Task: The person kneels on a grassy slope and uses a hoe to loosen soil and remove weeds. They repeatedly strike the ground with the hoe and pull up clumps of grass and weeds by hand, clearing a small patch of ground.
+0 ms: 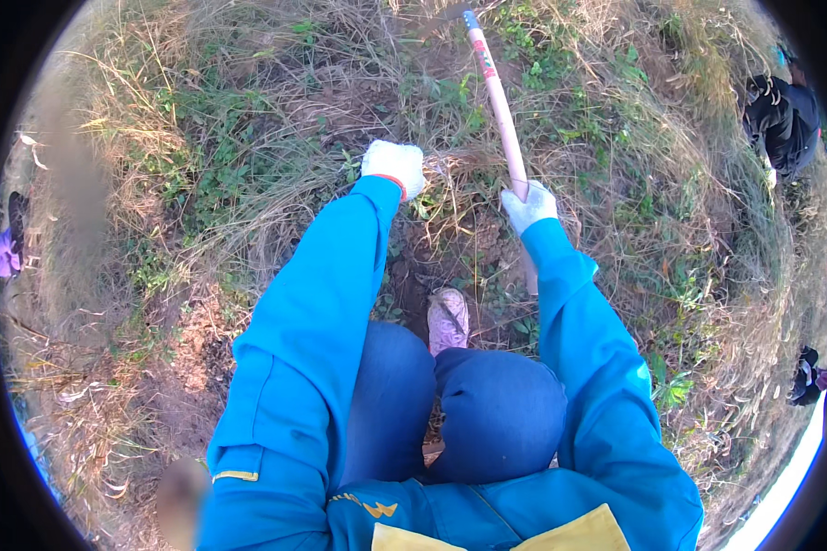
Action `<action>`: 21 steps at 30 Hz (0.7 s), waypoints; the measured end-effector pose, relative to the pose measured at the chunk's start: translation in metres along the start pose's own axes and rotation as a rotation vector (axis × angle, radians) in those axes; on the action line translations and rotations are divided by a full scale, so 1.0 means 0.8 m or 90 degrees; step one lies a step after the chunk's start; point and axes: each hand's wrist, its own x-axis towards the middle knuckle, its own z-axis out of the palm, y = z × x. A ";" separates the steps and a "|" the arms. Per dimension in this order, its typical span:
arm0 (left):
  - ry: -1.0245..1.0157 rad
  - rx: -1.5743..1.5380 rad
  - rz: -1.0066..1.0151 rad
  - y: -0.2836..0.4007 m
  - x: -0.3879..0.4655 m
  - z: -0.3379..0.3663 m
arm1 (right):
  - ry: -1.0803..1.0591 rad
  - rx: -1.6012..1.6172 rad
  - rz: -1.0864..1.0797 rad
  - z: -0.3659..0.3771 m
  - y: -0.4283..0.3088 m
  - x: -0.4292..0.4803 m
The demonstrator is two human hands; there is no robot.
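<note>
My left hand (394, 167), in a white knit glove with a red cuff edge, is closed at the grass in front of me; dry stalks (448, 164) run from its right side, and its fingers are hidden from view. My right hand (532, 206), in a white glove too, grips the pale wooden handle of a hoe (503, 113). The handle points away from me, its lower end beside my right forearm. At the top of the picture is its blue socket, with a blurred dark metal blade (444, 17) reaching left.
Dry and green grass (234, 138) covers the ground, with bare soil (406, 275) near my shoe (448, 320). A person in dark clothing (782, 124) is at the far right; another partly seen person (810, 377) is lower right. Something purple (5, 253) shows at the left rim.
</note>
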 end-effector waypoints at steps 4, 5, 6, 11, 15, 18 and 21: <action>-0.003 0.010 -0.012 0.010 -0.002 -0.005 | 0.013 -0.020 0.024 -0.004 0.000 0.006; -0.004 0.010 -0.021 0.012 -0.004 -0.005 | 0.012 0.003 0.041 -0.007 0.001 0.011; 0.001 0.023 -0.026 0.012 -0.005 -0.004 | 0.011 0.024 0.073 -0.014 -0.009 0.013; -0.001 0.057 -0.031 0.022 -0.007 -0.004 | 0.066 -0.094 0.023 -0.004 0.026 0.022; 0.007 0.055 -0.019 0.017 -0.005 -0.014 | 0.026 -0.143 0.135 -0.006 0.116 -0.063; 0.025 0.062 -0.020 0.012 -0.015 -0.004 | -0.029 -0.059 0.220 -0.019 0.117 -0.136; 0.028 0.053 -0.033 0.027 -0.016 -0.003 | -0.013 -0.101 0.217 -0.031 0.085 -0.166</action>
